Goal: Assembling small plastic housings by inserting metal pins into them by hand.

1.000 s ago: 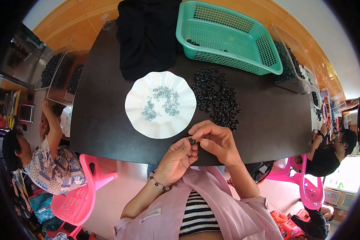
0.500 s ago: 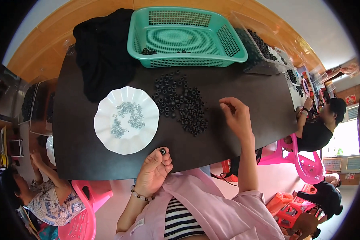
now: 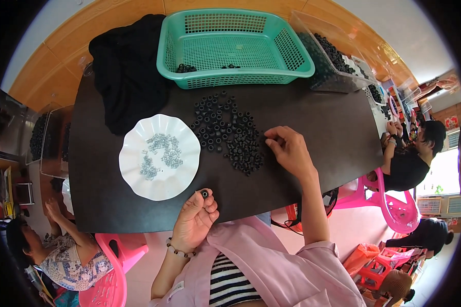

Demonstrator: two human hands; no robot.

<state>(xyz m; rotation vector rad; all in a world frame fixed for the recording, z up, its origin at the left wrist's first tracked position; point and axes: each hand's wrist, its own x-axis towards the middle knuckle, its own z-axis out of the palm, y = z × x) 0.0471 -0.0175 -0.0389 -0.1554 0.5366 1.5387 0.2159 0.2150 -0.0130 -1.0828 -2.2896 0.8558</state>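
Note:
Near the table's front edge, my left hand point(image 3: 193, 220) is closed, palm up. Its thumb and forefinger pinch a small black round cap point(image 3: 205, 194), its ring-shaped end facing up. My right hand point(image 3: 292, 152) hovers at the right edge of a loose pile of black caps point(image 3: 245, 148). Its thumb and forefinger are drawn close together; whether a small piece sits between the tips I cannot make out. Left of the pile, a white plate with a wavy rim point(image 3: 133, 180) carries many tiny clear pieces point(image 3: 170, 154), just beyond my left hand.
A green perforated basket point(image 3: 235, 80) stands at the back with a few black caps inside. Black cloth point(image 3: 130, 71) lies left of it, a clear bin of black parts point(image 3: 335, 61) right. People sit on both sides, near pink chairs point(image 3: 394, 204).
My right hand has moved left, up to the edge of the cap pile. My left hand still holds its cap in nearly the same place. The whole view has shifted slightly.

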